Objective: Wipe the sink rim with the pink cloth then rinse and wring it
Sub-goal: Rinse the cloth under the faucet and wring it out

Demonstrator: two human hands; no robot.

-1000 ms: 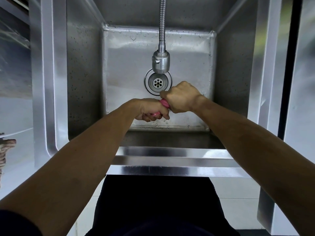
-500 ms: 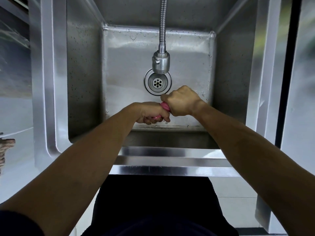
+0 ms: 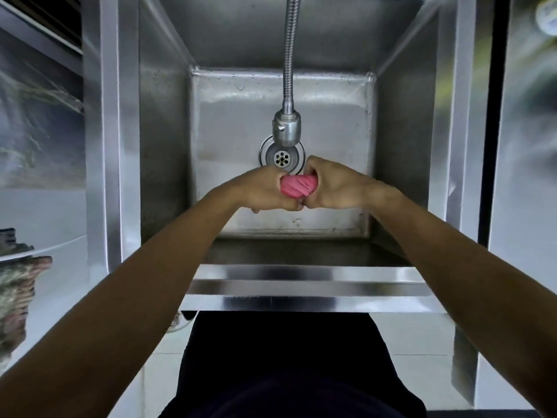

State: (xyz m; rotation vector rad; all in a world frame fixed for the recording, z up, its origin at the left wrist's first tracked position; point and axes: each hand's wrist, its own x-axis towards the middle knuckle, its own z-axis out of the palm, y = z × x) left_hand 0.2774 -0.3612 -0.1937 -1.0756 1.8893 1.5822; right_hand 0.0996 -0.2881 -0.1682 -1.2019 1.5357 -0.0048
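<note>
The pink cloth (image 3: 298, 185) is twisted into a tight roll, held over the steel sink basin just in front of the drain (image 3: 281, 158). My left hand (image 3: 266, 190) grips its left end and my right hand (image 3: 333, 184) grips its right end, fists close together. Only the short twisted middle of the cloth shows between them. The sink's front rim (image 3: 304, 285) runs below my forearms. No water is visibly running from the faucet head (image 3: 287, 128).
The flexible metal faucet hose (image 3: 290, 49) hangs down the middle of the basin, its head just above the drain. Steel sink walls rise on both sides. A rough brownish object (image 3: 18, 291) sits at the far left edge.
My hands have rotated against each other, exposing more of the twisted pink cloth between them. They stay over the same spot near the drain.
</note>
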